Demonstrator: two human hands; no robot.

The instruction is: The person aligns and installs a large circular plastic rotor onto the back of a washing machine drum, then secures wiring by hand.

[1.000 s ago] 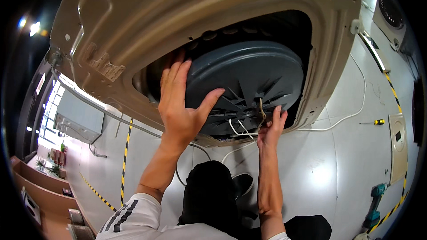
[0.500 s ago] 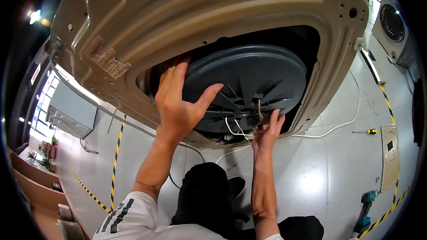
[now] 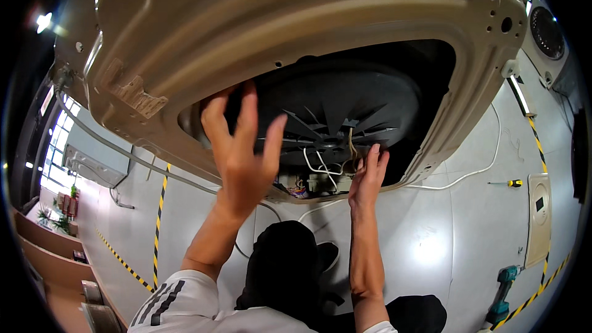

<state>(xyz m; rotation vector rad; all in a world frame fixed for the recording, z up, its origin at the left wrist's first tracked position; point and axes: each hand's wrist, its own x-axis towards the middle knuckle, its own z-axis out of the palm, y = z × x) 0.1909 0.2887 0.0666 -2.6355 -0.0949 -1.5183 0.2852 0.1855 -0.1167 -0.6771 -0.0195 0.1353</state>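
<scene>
Black disc: inside beige panel, at view's 1 o'clock.
Left hand: disc's 8 o'clock, opened wide, contact unclear.
Right hand: disc's 5 o'clock, beside tan wire; its grip I cannot tell.

Teal drill lay on the floor, lower right | yellow screwdriver lay near a beige panel | striped tape ran along both sides | white machine stood upper right | plants stood at far left

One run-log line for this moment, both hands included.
left hand: open, fingertips inside beige metal casing | right hand: beside tan wire, grip unclear | dark ribbed disc: inside casing
</scene>
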